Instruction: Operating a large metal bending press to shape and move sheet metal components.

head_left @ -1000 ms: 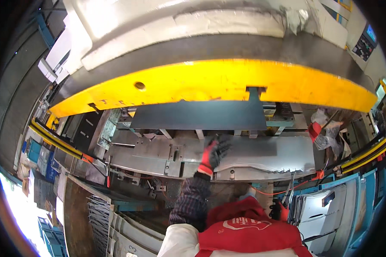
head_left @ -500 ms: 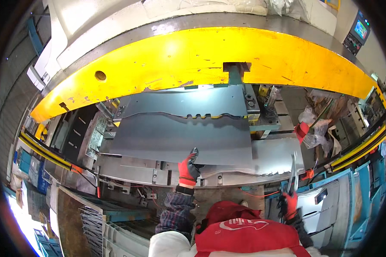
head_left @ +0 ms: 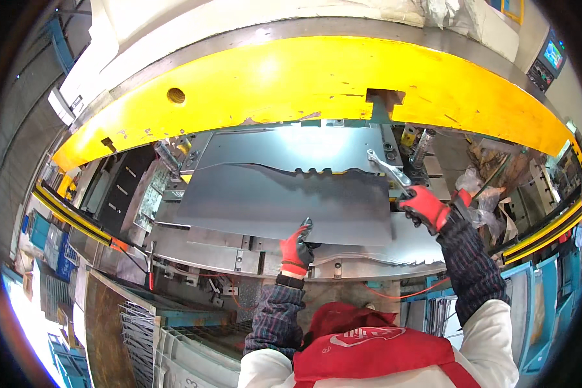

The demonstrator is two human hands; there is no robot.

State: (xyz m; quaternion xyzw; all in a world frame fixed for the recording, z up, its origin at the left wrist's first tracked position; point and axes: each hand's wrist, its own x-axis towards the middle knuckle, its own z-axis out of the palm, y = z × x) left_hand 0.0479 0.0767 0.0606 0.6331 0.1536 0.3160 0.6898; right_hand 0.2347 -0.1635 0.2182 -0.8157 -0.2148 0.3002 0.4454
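A dark grey metal sheet (head_left: 284,204) with a wavy, notched far edge lies tilted over the bed of a press. My left hand (head_left: 296,251), in a red and black glove, grips its near edge with the thumb on top; the fingers beneath are hidden. Beyond the sheet's right end, my gloved right hand (head_left: 427,208) is closed around a long silver metal tool (head_left: 389,169). The tool's rounded tip points forward and left, above the bed's far right side. A lighter metal sheet (head_left: 291,145) lies behind the dark one.
The press's yellow beam (head_left: 271,77) spans the far side. Metal guide posts (head_left: 422,149) rise at the bed's right. Yellow-black bars (head_left: 74,216) flank both sides. Crumpled plastic (head_left: 482,200) lies at the right, a wire cage (head_left: 187,352) stands at lower left.
My right hand has swung up and forward from low on the right, bringing the metal tool over the bed. My left hand stays on the sheet's near edge. The whole view has shifted slightly.
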